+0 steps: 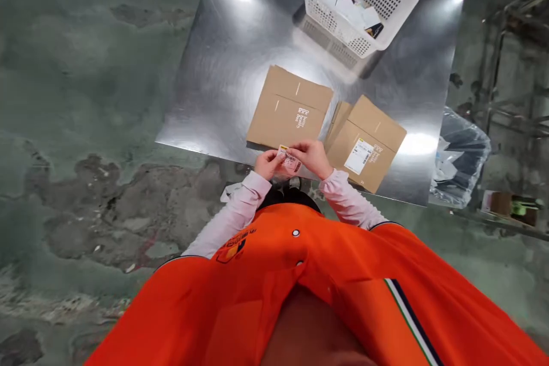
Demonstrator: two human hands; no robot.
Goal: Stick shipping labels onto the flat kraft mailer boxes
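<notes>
An orange garment [274, 263] is worn nearest the camera. Beyond it, 1 printed label [290, 165] is pinched narrowly in the fingers of the left hand [267, 164] and the right hand [316, 159]. The label is held at the near edge of the metal table [201, 86], between 2 groups of flattened cartons: an unlabelled left group [285, 117] and a labelled right group [373, 131]. Creasing or tearing could be caused by uneven pulling; loss to the floor could be caused by a slackened pinch.
</notes>
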